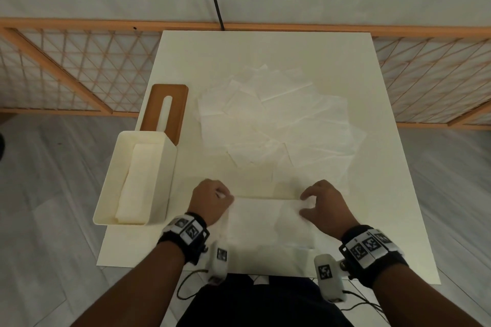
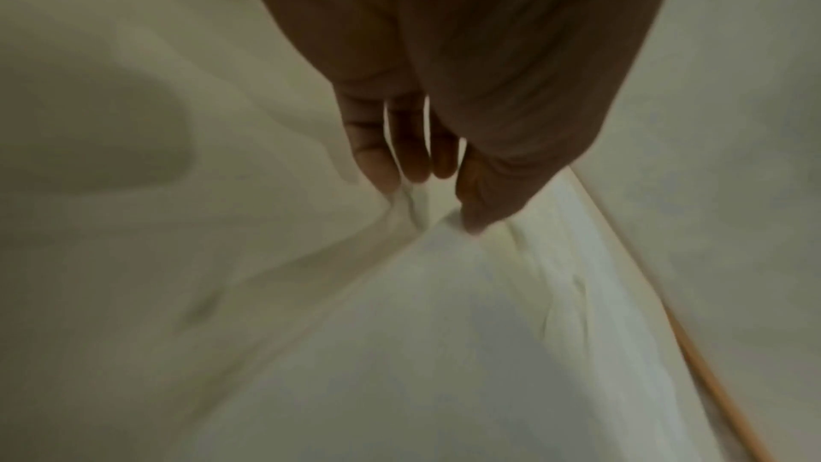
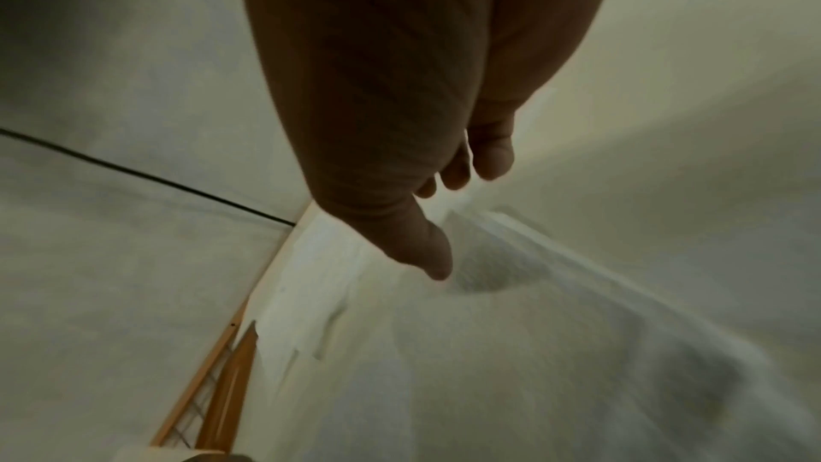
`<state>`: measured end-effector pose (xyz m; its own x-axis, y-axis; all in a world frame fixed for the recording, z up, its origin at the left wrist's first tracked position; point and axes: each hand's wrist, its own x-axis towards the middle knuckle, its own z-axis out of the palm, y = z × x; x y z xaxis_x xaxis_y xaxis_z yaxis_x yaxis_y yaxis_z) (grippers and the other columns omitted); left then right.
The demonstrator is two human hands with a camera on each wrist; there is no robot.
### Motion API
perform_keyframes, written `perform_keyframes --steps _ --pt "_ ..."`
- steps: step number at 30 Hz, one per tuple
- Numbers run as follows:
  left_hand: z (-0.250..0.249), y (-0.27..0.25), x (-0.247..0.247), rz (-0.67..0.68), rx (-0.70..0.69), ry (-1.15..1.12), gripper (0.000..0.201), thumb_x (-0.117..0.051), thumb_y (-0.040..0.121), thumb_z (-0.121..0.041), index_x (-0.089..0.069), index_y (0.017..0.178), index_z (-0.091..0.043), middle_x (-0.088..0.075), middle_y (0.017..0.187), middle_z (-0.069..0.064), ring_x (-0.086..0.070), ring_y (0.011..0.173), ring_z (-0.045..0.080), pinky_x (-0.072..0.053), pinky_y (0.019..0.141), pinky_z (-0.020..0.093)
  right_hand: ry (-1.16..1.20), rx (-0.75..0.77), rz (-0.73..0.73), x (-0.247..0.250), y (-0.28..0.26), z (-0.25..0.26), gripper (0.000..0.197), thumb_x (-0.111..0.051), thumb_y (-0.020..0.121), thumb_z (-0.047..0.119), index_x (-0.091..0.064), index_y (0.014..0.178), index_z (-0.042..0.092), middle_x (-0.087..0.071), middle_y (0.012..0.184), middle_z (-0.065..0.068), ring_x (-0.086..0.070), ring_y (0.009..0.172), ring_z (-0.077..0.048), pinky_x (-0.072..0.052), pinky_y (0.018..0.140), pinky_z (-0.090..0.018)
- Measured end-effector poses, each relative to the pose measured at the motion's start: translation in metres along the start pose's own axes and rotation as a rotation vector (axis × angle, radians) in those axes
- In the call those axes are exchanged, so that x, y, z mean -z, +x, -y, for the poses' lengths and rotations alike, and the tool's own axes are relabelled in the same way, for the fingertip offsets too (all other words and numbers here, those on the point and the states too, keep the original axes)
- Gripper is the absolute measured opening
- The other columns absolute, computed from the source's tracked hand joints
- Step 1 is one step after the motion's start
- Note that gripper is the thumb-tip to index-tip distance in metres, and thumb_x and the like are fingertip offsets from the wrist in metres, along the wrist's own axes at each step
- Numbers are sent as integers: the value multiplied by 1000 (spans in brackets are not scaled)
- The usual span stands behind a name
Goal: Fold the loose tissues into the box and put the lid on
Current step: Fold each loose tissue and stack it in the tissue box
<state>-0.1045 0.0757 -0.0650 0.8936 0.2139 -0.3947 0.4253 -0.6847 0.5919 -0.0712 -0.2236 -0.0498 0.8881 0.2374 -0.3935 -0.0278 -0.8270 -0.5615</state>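
Both hands (image 1: pixel 212 200) (image 1: pixel 325 208) pinch tissue (image 1: pixel 265 223); no legible txt.

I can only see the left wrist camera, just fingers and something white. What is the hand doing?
Observer: The left hand pinches one far corner of a white tissue sheet lying on the white table; the right hand is at the other far corner.
Operator: Where does the tissue go?
Observer: Into the open cream plastic box at the table's left edge, which already holds folded tissue.
Operator: Is there a lid?
Observer: Yes, a brown slotted lid lies flat behind the box, not on it.
Operator: Are more tissues left?
Observer: A spread of loose white tissues covers the table's middle.
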Motion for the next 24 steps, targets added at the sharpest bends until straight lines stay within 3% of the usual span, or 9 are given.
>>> perform_keyframes --steps 2,6,12,14,16,19,24 --pt "-8 24 14 -98 97 -52 11 -77 80 -23 -67 85 -19 -67 92 -3 -64 90 19 -45 79 24 8 14 -54 9 3 4 27 -85 71 14 -70 90 26 -51 96 8 -50 76 0 -38 68 -5" --pt "-32 84 44 -238 241 -145 32 -73 84 -22 -62 112 -12 -65 117 4 -60 108 25 -39 84 23 43 25 -68 24 4 18 25 -85 73 18 -67 87 30 -53 93 14 -53 75 -2 -37 67 -6" --pt "-57 148 59 -255 417 -198 68 -72 86 -30 -40 142 -9 -50 144 11 -53 127 31 -43 91 32 112 30 -57 37 5 33 21 -82 77 18 -68 87 29 -58 90 15 -53 68 -4 -39 65 -6" --pt "-61 156 61 -242 447 -153 74 -72 88 -35 -37 146 -7 -44 150 11 -48 133 32 -41 102 34 130 18 -40 40 9 33 21 -81 77 18 -66 86 31 -59 90 14 -53 68 -5 -40 65 -8" --pt "-63 160 64 -247 475 -137 68 -72 87 -37 -45 143 -8 -47 148 11 -50 130 32 -44 104 38 149 -5 -30 42 13 31 21 -81 77 18 -66 85 31 -59 89 14 -53 67 -5 -41 65 -9" --pt "-69 156 70 -302 488 -234 50 -79 82 -36 -63 123 -13 -64 126 8 -64 108 29 -51 80 36 197 -46 -21 44 17 27 19 -82 77 20 -68 85 31 -61 88 13 -53 67 -4 -41 66 -8" --pt "-76 143 76 -406 376 -382 29 -79 82 -35 -67 103 -19 -68 104 0 -61 89 18 -43 69 26 271 -71 -34 48 22 29 17 -82 76 20 -70 84 28 -65 90 10 -54 65 -1 -43 65 -9"
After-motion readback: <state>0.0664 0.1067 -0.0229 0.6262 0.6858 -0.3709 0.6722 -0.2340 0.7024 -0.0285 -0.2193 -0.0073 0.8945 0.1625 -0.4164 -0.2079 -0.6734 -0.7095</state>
